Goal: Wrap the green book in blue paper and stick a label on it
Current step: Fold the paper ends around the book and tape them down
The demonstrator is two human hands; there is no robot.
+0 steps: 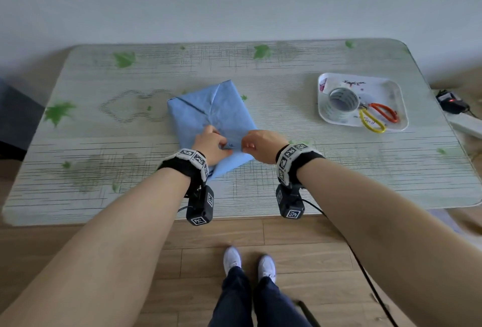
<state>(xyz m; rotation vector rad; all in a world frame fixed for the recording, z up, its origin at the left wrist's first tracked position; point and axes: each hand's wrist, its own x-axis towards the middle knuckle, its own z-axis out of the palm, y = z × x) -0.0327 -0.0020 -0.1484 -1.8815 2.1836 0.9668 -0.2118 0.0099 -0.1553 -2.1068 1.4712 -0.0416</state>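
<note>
A parcel of blue paper [208, 111] lies turned at an angle in the middle of the table [287, 175]. The green book is hidden inside it. Folded flaps meet along a seam on its top. My left hand [210, 147] rests on the parcel's near end, fingers curled and pinching a fold of the blue paper. My right hand [260, 145] pinches the same fold from the right, thumb and fingers closed on it. No label is in sight.
A white tray [399, 107] at the right holds a roll of clear tape [343, 101] and orange and yellow scissors [375, 116]. A black device [450, 101] and a white box sit off the table's right edge. My feet stand on wooden floor below.
</note>
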